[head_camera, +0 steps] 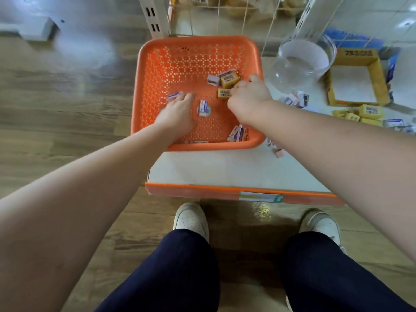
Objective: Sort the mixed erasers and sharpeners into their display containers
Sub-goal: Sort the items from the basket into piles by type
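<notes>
The left hand (pixel 177 111) lies low inside the orange basket (pixel 144 64), palm down and fingers stretched out nearly straight. Its fingertips (pixel 186 96) are at a small purple-and-white piece (pixel 173 95) by the basket's left wall. The right hand (pixel 248 92) is also in the basket, at the right side, knuckles up and fingers curled under. Whether they pinch anything I cannot tell, since the hand hides its own fingertips. The hands are apart, with a white-and-blue piece (pixel 203 108) lying flat on the basket floor between them.

Just left of the right hand lies a yellow eraser (pixel 224 93). A second yellow eraser (pixel 229 79) sits a little farther back, touching a pale purple sharpener (pixel 213 79). More purple-and-white pieces (pixel 238 134) are bunched in the basket's near right corner.

The basket stands on a white shelf (pixel 213 167) with an orange front edge. To its right on the shelf a clear jar (pixel 301 64) lies tilted with its mouth facing up and back. Beside it stands an open yellow display box (pixel 380 86) with a bare white bottom. A loose heap of sharpeners (pixel 296 99) lies in front of the jar, and a loose heap of yellow erasers (pixel 362 114) lies in front of the box. A few small pieces (pixel 276 148) lie just outside the basket's near right corner.

White shoes (pixel 191 219) stand on the wooden floor (pixel 67 86) below the shelf.
</notes>
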### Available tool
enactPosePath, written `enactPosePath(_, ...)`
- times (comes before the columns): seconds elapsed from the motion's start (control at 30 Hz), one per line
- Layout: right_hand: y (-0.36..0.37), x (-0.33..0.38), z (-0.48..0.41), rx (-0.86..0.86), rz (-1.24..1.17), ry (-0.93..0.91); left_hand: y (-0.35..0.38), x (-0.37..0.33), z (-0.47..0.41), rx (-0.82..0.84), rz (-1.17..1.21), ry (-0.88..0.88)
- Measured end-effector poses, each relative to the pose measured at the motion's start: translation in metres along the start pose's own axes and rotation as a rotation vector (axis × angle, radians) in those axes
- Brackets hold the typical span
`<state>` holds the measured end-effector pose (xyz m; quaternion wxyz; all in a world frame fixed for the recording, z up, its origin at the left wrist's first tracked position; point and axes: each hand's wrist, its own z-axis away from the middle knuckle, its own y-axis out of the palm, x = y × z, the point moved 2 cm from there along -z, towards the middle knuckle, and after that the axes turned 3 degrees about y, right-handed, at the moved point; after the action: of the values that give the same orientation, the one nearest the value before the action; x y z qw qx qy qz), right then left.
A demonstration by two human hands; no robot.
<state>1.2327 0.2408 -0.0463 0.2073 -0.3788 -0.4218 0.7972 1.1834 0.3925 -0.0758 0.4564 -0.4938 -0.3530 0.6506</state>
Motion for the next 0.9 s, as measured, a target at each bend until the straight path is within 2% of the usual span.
enactPosePath(0.1, 0.003, 0.000, 0.001, 0.001, 0.005, -0.020, 0.015, -0.013, -0.010, 0.097, -0.057, 0.119)
enactPosePath(0.17, 0.002, 0.001, -0.001, -0.005, 0.013, -0.016, 0.021, -0.017, -0.014, 0.128, -0.105, 0.134)
enactPosePath(0.33, 0.003, -0.001, 0.001, 0.012, -0.008, 0.000, 0.008, -0.028, -0.011, -0.001, -0.145, 0.072)
enactPosePath(0.47, -0.013, -0.022, 0.020, -0.163, -0.262, -0.019, -0.017, -0.042, -0.009, -0.074, -0.084, 0.077)
enactPosePath(0.63, -0.048, -0.081, 0.067, -0.399, -0.620, 0.059, -0.075, -0.091, -0.003, -0.171, 0.002, 0.115)
enactPosePath(0.77, -0.055, -0.134, 0.131, -0.459, -0.742, 0.166, -0.115, -0.153, 0.019, -0.201, 0.032, 0.184)
enactPosePath(0.9, -0.030, -0.175, 0.207, -0.475, -0.844, 0.320, -0.112, -0.224, 0.056, -0.173, 0.051, 0.246)
